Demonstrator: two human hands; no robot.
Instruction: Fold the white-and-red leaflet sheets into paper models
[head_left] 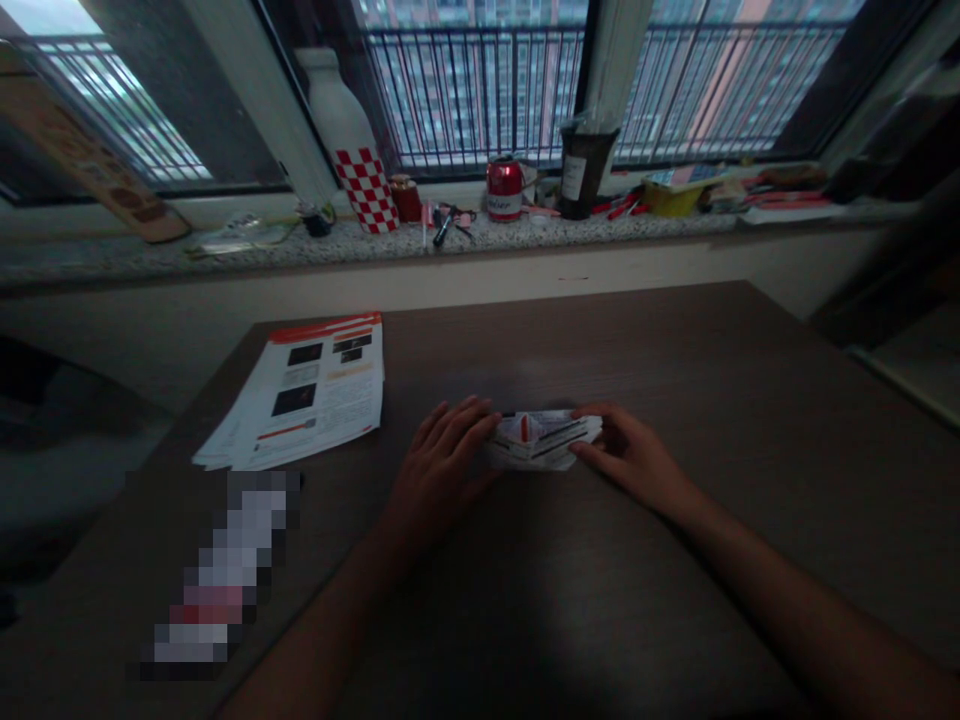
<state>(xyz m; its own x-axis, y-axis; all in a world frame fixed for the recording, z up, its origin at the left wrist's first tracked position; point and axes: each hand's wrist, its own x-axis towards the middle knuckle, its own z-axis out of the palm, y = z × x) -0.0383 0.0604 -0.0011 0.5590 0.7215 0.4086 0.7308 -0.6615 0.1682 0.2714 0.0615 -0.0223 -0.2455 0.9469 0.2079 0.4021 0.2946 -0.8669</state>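
A small folded paper (534, 450) with print on it lies on the brown table, its folds meeting in a V near the middle. My left hand (446, 455) is over its left end, fingertips bent onto the paper and the thumb low beside it. At the other end, my right hand (637, 455) pinches the paper's right edge between thumb and fingers. The fingertips cover both ends of the paper, and its underside is hidden.
A stack of printed sheets (322, 385) lies at the table's (675, 340) back left, with a blurred-out object (225, 570) nearer me. On the windowsill (277, 255) stand a checkered bottle (360, 150), a red can (504, 190) and a dark cup (581, 170).
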